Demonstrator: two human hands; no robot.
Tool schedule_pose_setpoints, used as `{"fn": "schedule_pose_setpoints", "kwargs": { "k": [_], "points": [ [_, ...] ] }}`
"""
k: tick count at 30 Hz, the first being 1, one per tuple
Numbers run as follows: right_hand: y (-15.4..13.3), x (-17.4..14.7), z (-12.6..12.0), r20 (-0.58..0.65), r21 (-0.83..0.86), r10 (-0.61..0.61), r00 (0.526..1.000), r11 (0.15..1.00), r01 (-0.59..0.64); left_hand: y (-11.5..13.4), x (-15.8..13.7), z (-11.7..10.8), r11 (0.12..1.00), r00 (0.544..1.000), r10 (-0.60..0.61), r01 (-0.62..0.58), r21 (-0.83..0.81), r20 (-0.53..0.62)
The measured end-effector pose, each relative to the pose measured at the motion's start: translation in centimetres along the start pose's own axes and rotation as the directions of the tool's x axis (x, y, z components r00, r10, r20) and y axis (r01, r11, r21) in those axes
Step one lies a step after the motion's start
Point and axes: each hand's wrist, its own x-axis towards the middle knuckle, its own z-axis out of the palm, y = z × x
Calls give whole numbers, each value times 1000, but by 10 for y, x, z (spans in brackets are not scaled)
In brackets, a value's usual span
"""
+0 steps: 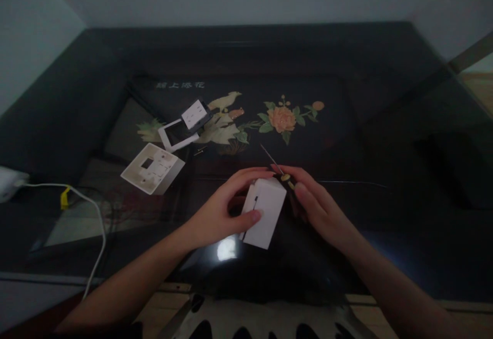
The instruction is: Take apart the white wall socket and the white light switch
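My left hand (225, 208) is closed around a white box-like electrical part (265, 215), its thumb pressed on the near face beside a small dark slot. In my right hand (318, 203) is a screwdriver (287, 179) with a black and yellow handle; its thin metal shaft points up and to the left, away from the white part. The right fingertips are close to the far edge of the part; whether they touch it I cannot tell. Further left lie a white socket face (194, 115), a white frame (169, 147) and a white back box (148, 169).
A glossy dark table (370, 123) with an inlaid bird and flower picture lies beneath everything. Small screws (200, 150) rest near the frame. On the left, a white cable (100, 215) runs from a white plug (11, 182) past a yellow tag (64, 198).
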Motion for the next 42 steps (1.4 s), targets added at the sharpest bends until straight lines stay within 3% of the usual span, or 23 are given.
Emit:
{"fn": "schedule_pose_setpoints", "kwargs": {
  "k": [4, 10, 17, 22, 24, 27, 31, 34, 37, 42],
  "points": [
    [20, 7, 2, -94, -205, -5, 996, 979, -15, -5, 3, -4, 998, 997, -26, 22, -66, -68],
    [30, 9, 21, -99, -440, -62, 993, 898, 12, -2, 2, 0, 998, 995, 5, -11, -61, -100],
    [23, 10, 22, -98, -493, -86, 992, 869, 27, -1, -2, 4, 998, 994, 54, -55, -13, -91],
    [9, 3, 7, -181, -324, -119, 976, 945, 55, -4, -2, 4, 995, 993, 86, -82, 53, -87],
    [0, -2, 7, -93, -59, -89, 992, 995, 84, -5, -2, 5, 980, 987, 138, -124, 159, -84],
    [-8, -8, 12, 64, 285, -29, 997, 958, 10, -8, -2, 8, 944, 977, 200, -173, 282, -68],
    [-11, -9, 18, 102, 388, 72, 992, 916, -106, -12, -2, 11, 921, 967, 249, -222, 321, -46],
    [-11, -8, 18, 160, 461, 83, 984, 875, -149, -13, -2, 11, 914, 964, 264, -239, 329, -33],
    [-13, -7, 18, 167, 505, 88, 982, 848, -162, -13, -3, 11, 910, 964, 264, -240, 339, -24],
    [-15, -10, 24, 74, 459, 85, 994, 882, -110, -13, -3, 16, 906, 961, 278, -257, 337, -14]
  ]
}}
